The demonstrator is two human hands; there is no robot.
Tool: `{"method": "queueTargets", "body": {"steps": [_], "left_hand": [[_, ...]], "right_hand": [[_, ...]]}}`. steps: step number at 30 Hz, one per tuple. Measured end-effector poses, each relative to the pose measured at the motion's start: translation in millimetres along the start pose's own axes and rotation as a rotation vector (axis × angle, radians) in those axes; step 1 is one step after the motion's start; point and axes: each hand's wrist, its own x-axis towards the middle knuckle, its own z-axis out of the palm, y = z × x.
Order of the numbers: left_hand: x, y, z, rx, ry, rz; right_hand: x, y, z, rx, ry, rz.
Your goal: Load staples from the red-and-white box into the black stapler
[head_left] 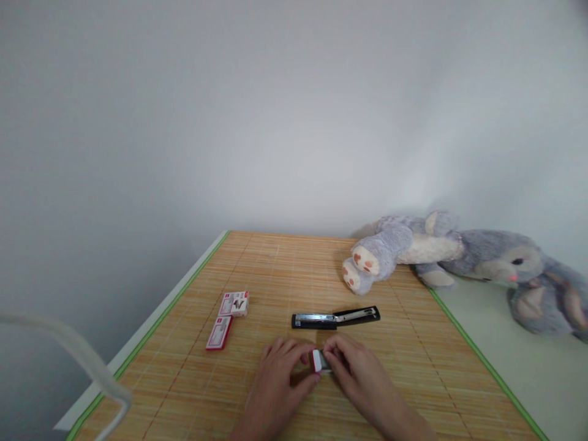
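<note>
A small white and magenta staple box (316,362) lies on the mat between my hands, its end open and grey staples (324,361) showing inside. My left hand (278,380) steadies the box from the left, thumb and index finger at its near and far edges. At the box's right side, my right hand (361,373) has its thumb and forefinger pinched on the staples; the fingertips partly cover them. Just beyond my hands lies a black stapler (335,318), unfolded flat with its metal inner track exposed.
Two more boxes, one white with a stapler picture (233,303) and one white and magenta (218,332), lie to the left. A grey plush rabbit (413,248) sprawls across the bamboo mat's (285,263) far right corner. A white cable (92,361) hangs at lower left.
</note>
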Motion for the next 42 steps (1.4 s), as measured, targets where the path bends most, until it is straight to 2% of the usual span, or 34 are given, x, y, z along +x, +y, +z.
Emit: {"method": "queueTargets", "body": {"steps": [3, 8, 16, 20, 26, 31, 35, 38, 42], "left_hand": [[0, 3, 0, 0.006, 0.015, -0.006], [-1, 4, 2, 0.011, 0.052, -0.027], [-5, -8, 1, -0.124, 0.065, -0.038], [-2, -4, -5, -0.149, 0.017, -0.054], [5, 5, -5, -0.124, -0.020, -0.031], [8, 8, 5, -0.168, -0.014, -0.017], [6, 10, 10, -0.196, 0.004, -0.074], [3, -1, 5, -0.144, 0.058, -0.062], [-1, -35, -19, 0.079, 0.296, -0.072]], "right_hand": [[2, -1, 1, 0.081, -0.006, -0.016], [-6, 12, -9, 0.144, 0.010, 0.065], [-28, 38, -29, 0.093, 0.018, 0.132], [-30, 49, -36, 0.009, 0.025, 0.138], [-18, 45, -39, -0.057, -0.077, 0.078], [-14, 40, -31, -0.080, -0.086, 0.085], [-15, 39, -29, -0.057, -0.062, 0.062], [-17, 37, -27, -0.043, -0.073, 0.033], [-16, 35, -21, -0.027, -0.080, 0.032]]}}
